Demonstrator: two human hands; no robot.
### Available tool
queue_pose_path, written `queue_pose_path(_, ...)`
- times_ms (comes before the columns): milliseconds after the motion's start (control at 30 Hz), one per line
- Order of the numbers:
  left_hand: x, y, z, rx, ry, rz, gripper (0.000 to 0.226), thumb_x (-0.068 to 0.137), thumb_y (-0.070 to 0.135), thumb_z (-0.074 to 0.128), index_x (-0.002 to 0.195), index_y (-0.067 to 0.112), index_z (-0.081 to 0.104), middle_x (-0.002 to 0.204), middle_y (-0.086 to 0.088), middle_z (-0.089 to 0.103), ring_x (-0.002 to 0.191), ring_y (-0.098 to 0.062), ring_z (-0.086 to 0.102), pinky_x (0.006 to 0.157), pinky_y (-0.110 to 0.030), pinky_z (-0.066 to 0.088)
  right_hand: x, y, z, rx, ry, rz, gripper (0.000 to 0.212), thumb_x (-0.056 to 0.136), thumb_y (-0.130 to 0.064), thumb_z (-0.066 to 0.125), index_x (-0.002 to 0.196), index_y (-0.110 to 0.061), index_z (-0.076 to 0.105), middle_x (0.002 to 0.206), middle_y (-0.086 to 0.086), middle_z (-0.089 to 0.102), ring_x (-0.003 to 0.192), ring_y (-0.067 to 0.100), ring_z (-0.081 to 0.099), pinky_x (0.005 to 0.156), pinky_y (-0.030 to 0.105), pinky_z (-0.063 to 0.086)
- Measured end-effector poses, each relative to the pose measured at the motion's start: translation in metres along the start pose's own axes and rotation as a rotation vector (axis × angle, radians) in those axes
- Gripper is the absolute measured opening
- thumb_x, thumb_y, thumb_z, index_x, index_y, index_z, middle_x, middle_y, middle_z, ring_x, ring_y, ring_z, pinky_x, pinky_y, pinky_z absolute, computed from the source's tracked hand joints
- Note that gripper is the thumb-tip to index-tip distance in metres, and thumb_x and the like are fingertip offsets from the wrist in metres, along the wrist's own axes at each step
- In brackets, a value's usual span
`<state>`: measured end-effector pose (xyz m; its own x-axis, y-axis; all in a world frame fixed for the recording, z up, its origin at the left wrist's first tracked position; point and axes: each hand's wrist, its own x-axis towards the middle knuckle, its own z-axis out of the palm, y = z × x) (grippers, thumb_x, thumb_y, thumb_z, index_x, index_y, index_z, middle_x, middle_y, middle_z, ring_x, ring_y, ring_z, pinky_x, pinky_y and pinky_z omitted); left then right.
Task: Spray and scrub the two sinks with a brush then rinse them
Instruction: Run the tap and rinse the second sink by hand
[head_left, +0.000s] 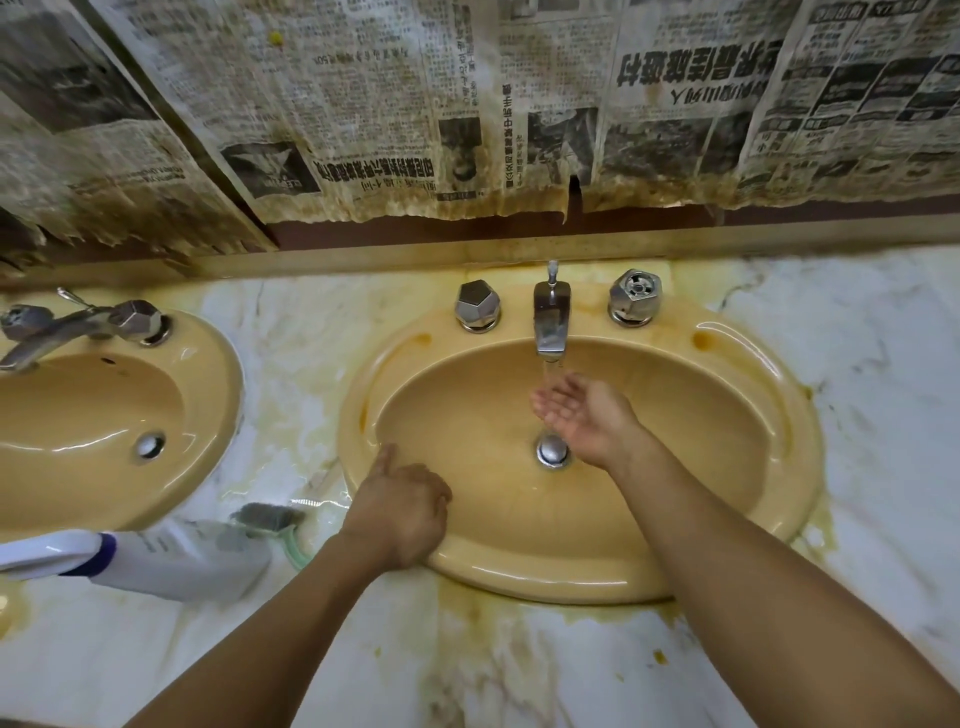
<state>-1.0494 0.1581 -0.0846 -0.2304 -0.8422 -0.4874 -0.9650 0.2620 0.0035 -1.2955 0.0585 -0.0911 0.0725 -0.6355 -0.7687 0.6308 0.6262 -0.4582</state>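
Front left of the stained counter (467, 670): spray bottle (176, 564) on its side, brush (274, 518) just behind it, both between left sink (104, 410) and right sink (571, 577). Left hand (401, 512) clenched, gripping nothing, one finger out on the right sink's near-left rim. Farther in, right hand (584, 418) relaxed, cupped palm-up under the running tap (551, 322).

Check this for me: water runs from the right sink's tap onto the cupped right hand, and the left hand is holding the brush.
Wrong on the brush: it lies on the counter beside the spray bottle, not in the left hand, which rests on the right sink at its near rim. The head view shows this; the rest stands.
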Motion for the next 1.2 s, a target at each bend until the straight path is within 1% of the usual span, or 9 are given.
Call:
queue_pose_path(100, 0.016, 0.008, -0.009, -0.082, -0.182, 0.057, 0.049, 0.100, 0.029, 0.029, 0.141, 0.033, 0.055, 0.145, 0.009, 0.059, 0.130, -0.016, 0.053, 0.123, -0.038, 0.018, 0.000, -0.004, 0.009, 0.112, -0.028, 0.052, 0.019, 0.103, -0.016, 0.053, 0.105, 0.002, 0.062, 0.093, 0.019, 0.067, 0.090, 0.031, 0.067, 0.073, 0.038, 0.059)
queue_pose_path(200, 0.037, 0.014, -0.009, -0.182, -0.307, 0.127, 0.051, 0.101, 0.026, 0.039, 0.151, 0.035, 0.043, 0.158, 0.005, 0.044, 0.137, -0.028, 0.047, 0.113, -0.038, 0.035, -0.007, -0.004, 0.015, 0.125, -0.072, 0.091, 0.022, 0.102, -0.014, 0.052, 0.103, 0.003, 0.065, 0.089, 0.017, 0.068, 0.085, 0.028, 0.067, 0.077, 0.035, 0.060)
queue_pose_path(300, 0.065, 0.025, 0.003, -0.109, -0.435, 0.278, 0.059, 0.108, 0.032, 0.037, 0.164, 0.024, 0.019, 0.172, 0.004, 0.011, 0.156, -0.022, 0.020, 0.125, -0.043, 0.012, -0.009, -0.009, 0.016, 0.142, -0.104, 0.101, 0.024, 0.103, -0.013, 0.050, 0.105, 0.006, 0.066, 0.092, 0.018, 0.071, 0.089, 0.030, 0.070, 0.075, 0.036, 0.063)
queue_pose_path(433, 0.098, 0.038, 0.026, 0.078, -0.460, 0.425, 0.067, 0.110, 0.038, 0.029, 0.164, 0.021, -0.006, 0.170, 0.005, -0.020, 0.157, -0.012, -0.013, 0.124, -0.049, -0.010, -0.007, -0.016, 0.011, 0.080, -0.116, 0.102, 0.028, 0.104, -0.013, 0.050, 0.109, 0.009, 0.066, 0.101, 0.022, 0.071, 0.091, 0.034, 0.072, 0.081, 0.041, 0.062)
queue_pose_path(600, 0.129, 0.027, 0.028, 0.257, -0.229, 0.428, 0.076, 0.106, 0.057, 0.023, 0.161, 0.023, -0.018, 0.169, 0.005, -0.020, 0.155, -0.011, -0.019, 0.124, -0.045, -0.016, -0.009, -0.018, 0.007, -0.066, -0.102, 0.087, 0.028, 0.106, -0.010, 0.046, 0.106, 0.011, 0.064, 0.109, 0.028, 0.070, 0.107, 0.040, 0.069, 0.093, 0.048, 0.057)
queue_pose_path(700, 0.138, 0.030, 0.034, 0.307, -0.110, 0.355, 0.071, 0.108, 0.055, 0.014, 0.161, 0.019, -0.015, 0.170, 0.000, -0.016, 0.156, -0.015, -0.020, 0.123, -0.044, -0.020, -0.006, -0.019, 0.001, -0.122, -0.108, 0.088, 0.031, 0.107, -0.011, 0.043, 0.113, 0.014, 0.062, 0.109, 0.030, 0.070, 0.095, 0.040, 0.073, 0.085, 0.046, 0.061)
queue_pose_path(833, 0.127, 0.038, 0.039, 0.319, -0.179, 0.469, 0.067, 0.109, 0.047, 0.017, 0.163, 0.020, -0.010, 0.170, 0.001, -0.015, 0.157, -0.017, -0.016, 0.124, -0.054, -0.012, -0.002, -0.020, -0.002, -0.072, -0.092, 0.091, 0.032, 0.107, -0.008, 0.042, 0.126, 0.014, 0.054, 0.123, 0.037, 0.063, 0.109, 0.045, 0.068, 0.089, 0.050, 0.059)
queue_pose_path(1000, 0.127, 0.034, 0.034, 0.315, -0.230, 0.524, 0.069, 0.109, 0.050, 0.021, 0.163, 0.023, -0.013, 0.170, 0.004, -0.017, 0.156, -0.013, -0.015, 0.126, -0.049, -0.010, -0.001, -0.016, -0.002, -0.051, -0.102, 0.083, 0.030, 0.107, -0.006, 0.040, 0.125, 0.014, 0.053, 0.122, 0.038, 0.063, 0.115, 0.046, 0.065, 0.091, 0.050, 0.058)
queue_pose_path(1200, 0.136, 0.033, 0.029, 0.304, -0.176, 0.436, 0.073, 0.108, 0.049, 0.024, 0.162, 0.020, -0.015, 0.169, 0.001, -0.018, 0.157, -0.018, -0.016, 0.124, -0.049, -0.016, 0.006, -0.011, -0.007, -0.071, -0.082, 0.102, 0.036, 0.107, -0.012, 0.042, 0.128, 0.015, 0.054, 0.118, 0.034, 0.067, 0.108, 0.042, 0.070, 0.078, 0.044, 0.064)
